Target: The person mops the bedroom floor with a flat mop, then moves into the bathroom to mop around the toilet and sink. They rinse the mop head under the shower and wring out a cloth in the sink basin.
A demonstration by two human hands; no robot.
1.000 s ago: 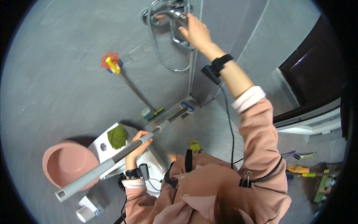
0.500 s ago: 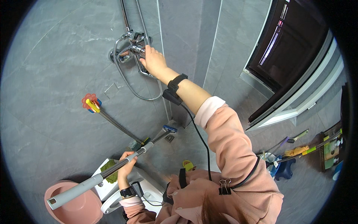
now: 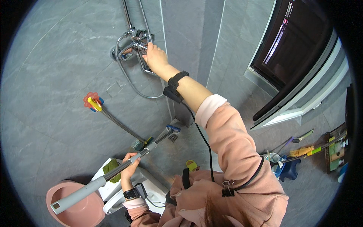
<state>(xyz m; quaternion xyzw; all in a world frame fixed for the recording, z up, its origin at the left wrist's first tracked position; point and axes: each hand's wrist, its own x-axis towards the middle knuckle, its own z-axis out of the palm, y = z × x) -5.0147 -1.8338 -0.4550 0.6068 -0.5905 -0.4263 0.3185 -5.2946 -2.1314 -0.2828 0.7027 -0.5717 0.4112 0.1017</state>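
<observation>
The fingers of our left hand curl round the pole of a mop; those of our right hand, with the thumb, close on the end knob of the shower tap. The mop slants before us, its blue head near the floor drain, its pale grip above the pink tub. A green cloth lies beneath the pole, by the white toilet. Beyond, a long-handled brush reaches up to a red holder.
</observation>
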